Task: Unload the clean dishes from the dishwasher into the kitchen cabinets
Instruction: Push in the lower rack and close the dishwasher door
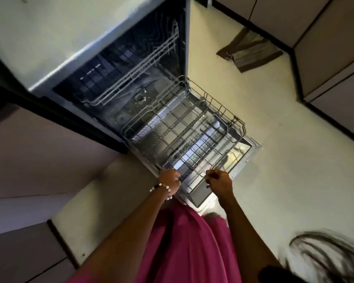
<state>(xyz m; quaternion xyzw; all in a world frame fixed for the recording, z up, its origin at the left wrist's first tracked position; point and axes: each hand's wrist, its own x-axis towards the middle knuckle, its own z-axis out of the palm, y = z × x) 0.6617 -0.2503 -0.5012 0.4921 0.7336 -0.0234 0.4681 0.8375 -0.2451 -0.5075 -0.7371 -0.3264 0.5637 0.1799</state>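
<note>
Over pale kitchen floor (274, 160), both hands, left (170, 178) and right (219, 180), clench the lower rack (184, 135) front rim.

Before us the tall steel-fronted dishwasher (102, 64) stands open, its flat drop-down door (246, 149) lowered over the floor, and the grey wire lower rack (184, 137) rests pulled out on that door. The grey wire upper rack (135, 78) sits behind and above it, inside the tub. Our left hand (170, 178) and right hand (219, 179) are at the lower rack's near edge, and a crumpled cloth (247, 50) lies on the floor to the dishwasher's right.

Cream floor (274, 152), brown cloth (248, 50), cabinets (325, 43)
</note>
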